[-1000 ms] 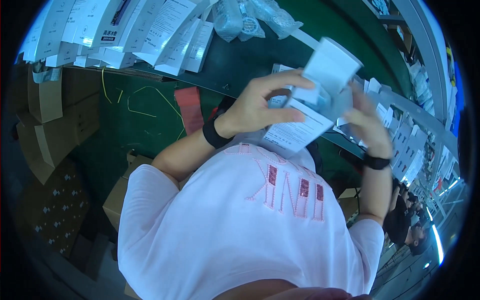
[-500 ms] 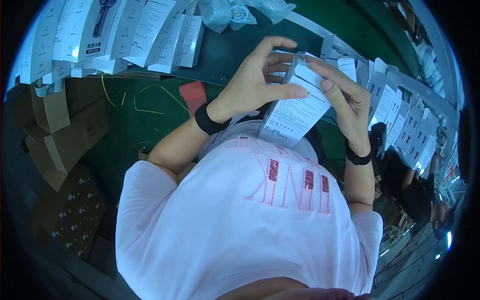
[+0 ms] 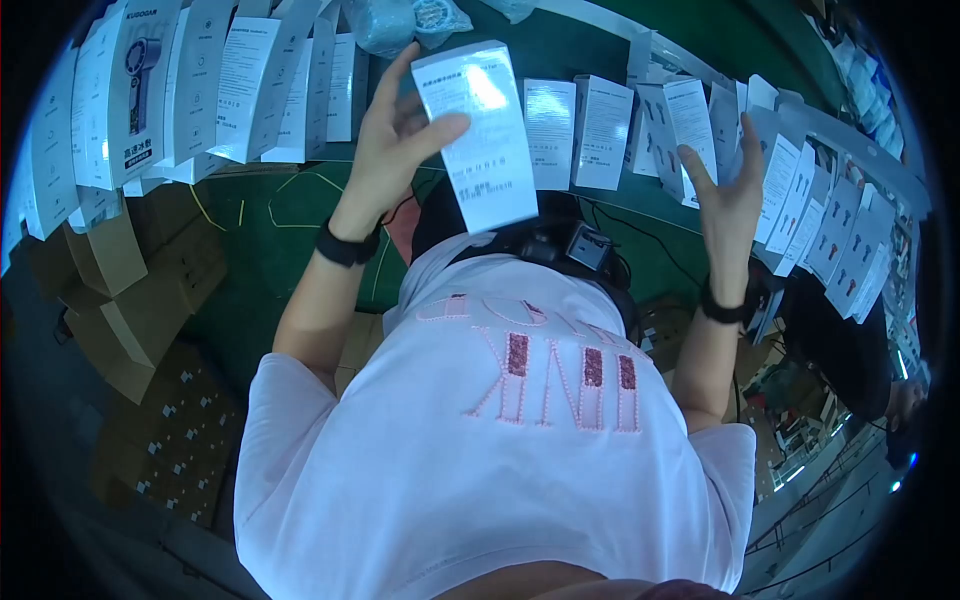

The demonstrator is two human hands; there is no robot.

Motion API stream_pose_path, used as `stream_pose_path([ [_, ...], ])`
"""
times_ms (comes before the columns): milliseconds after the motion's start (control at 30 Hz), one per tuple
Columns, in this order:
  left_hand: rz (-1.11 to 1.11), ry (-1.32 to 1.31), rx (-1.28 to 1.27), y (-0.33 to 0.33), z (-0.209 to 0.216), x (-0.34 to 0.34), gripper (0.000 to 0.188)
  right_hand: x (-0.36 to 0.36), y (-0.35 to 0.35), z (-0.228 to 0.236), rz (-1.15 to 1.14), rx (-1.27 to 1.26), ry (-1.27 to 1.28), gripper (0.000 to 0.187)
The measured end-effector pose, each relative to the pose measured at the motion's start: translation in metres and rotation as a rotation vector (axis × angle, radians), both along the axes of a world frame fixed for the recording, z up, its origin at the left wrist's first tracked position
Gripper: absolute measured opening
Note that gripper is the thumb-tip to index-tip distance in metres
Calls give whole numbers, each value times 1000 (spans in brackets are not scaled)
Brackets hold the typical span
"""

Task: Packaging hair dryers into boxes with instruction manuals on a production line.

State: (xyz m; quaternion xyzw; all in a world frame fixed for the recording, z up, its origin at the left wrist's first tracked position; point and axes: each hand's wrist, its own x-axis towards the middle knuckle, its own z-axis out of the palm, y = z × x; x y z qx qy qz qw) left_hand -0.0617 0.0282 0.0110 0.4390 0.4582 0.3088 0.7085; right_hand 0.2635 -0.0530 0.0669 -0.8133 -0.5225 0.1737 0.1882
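A white rectangular cardboard box (image 3: 492, 150) is pinched by the left hand (image 3: 385, 155)! The right hand (image 3: 729, 212) is held spread.

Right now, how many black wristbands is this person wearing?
2: one black wristband on the wrist of the left hand, a second wristband on that of the right hand. None seems hidden on either arm.

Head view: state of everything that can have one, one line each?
Left hand: grip closed on white box
White box: held up, tilted; upper end looks closed
Right hand: open, fingers spread, nothing held
Box row at left: standing
Box row at right: standing, some top flaps appear raised
Wrapped bundles: in clear wrap
Brown carton: flaps look open
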Motion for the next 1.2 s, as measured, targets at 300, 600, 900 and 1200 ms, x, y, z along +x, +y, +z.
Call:
stream_pose_path([
  [300,-186,431,246,-15,-72,113,91,19,-23,-61,-111,-75,-247,84],
  [600,-690,695,803,48,-68,152,59,-35,-44,-82,-139,-95,539,74],
  [900,-461,719,685,33,-85,153,52,4,-46,-103,-149,-189,837,53],
  [1200,-192,533,517,36,-74,59,99,39,37,-83,-105,52,556,56],
])
